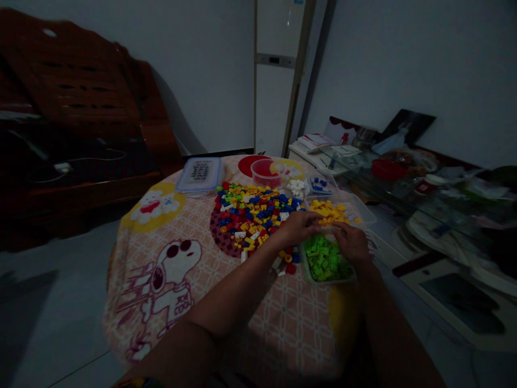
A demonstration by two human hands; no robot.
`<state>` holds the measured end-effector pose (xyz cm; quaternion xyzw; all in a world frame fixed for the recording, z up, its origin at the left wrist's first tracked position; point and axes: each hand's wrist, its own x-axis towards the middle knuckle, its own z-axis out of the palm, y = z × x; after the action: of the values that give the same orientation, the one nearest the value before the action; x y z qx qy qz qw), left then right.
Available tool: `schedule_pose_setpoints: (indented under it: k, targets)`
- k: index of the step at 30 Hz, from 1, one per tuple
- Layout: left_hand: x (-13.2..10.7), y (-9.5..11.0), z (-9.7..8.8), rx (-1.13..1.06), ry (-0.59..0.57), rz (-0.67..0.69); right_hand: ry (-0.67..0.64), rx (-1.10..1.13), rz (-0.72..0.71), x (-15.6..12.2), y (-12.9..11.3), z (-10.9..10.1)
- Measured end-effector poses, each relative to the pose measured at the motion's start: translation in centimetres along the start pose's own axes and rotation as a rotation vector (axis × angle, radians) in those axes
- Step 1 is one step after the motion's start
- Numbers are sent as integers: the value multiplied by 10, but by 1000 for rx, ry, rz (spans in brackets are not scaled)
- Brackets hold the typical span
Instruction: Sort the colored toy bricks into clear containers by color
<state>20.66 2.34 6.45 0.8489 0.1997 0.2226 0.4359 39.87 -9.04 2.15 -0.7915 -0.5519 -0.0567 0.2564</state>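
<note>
A round table under a cartoon-print cloth (177,280) carries a heap of mixed red, blue, yellow and white bricks (252,215). To its right stand clear tubs: one of green bricks (325,261), one of yellow bricks (329,211), one of blue bricks (319,184). My left hand (297,226) hovers at the heap's right edge, fingers curled toward the yellow tub. My right hand (352,241) rests over the far rim of the green tub, fingers bent inward. The two hands nearly meet; anything pinched between them is too dark to make out.
A red bowl (264,171) and a lidded clear box (200,173) sit at the table's far side, with white bricks (298,187) nearby. A dark wooden bench (81,140) stands left. A cluttered glass low table (404,172) runs along the right wall.
</note>
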Motion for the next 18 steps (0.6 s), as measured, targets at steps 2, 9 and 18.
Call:
schedule_pose_setpoints:
  k: [2, 9, 18]
  targets:
    - [-2, -2, -18, 1, 52, 8, 14, 0, -5, 0, 0, 0]
    - [-33, -25, -114, 426, 66, -286, -9, -16, 1, 0, -2, -1]
    - [-44, -44, -122, 619, -195, -529, -14, 2, 10, 0, 2, 2]
